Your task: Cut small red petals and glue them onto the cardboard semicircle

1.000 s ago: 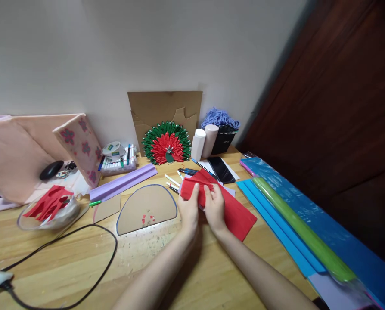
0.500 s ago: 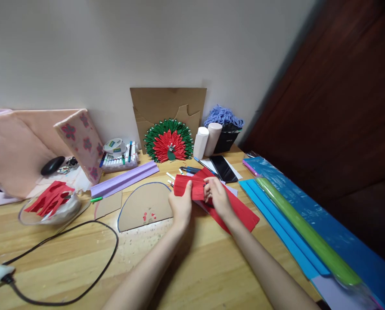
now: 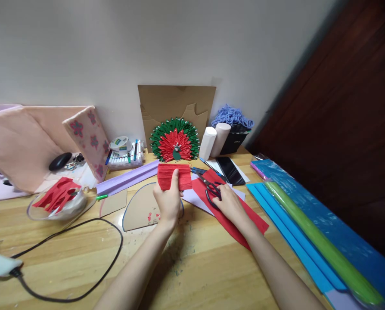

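Pinched in my left hand (image 3: 169,199), thumb on top, is a folded wad of red crepe paper (image 3: 166,176) raised above the table. My right hand (image 3: 228,200) has its fingers on the black handles of a pair of scissors (image 3: 208,186), whose blades point toward the folded wad but stay apart from it. Beneath the scissors and my right forearm lies a longer sheet of red crepe paper (image 3: 252,221). A cardboard half-disc (image 3: 137,211) with a blue edge rests just left of my left hand, which hides part of it.
A bowl (image 3: 34,213) of red paper strips stands left, near a black cable (image 3: 121,245). A red and green paper peacock (image 3: 176,146) leans on cardboard (image 3: 176,97) at the back. Blue and green rolls (image 3: 308,232) line the right edge, and a phone (image 3: 229,168) lies behind.
My left hand has drawn the folded red paper leftward, away from my right hand. My right hand has left that paper and moved onto the scissors, which now show. The view has shifted slightly.
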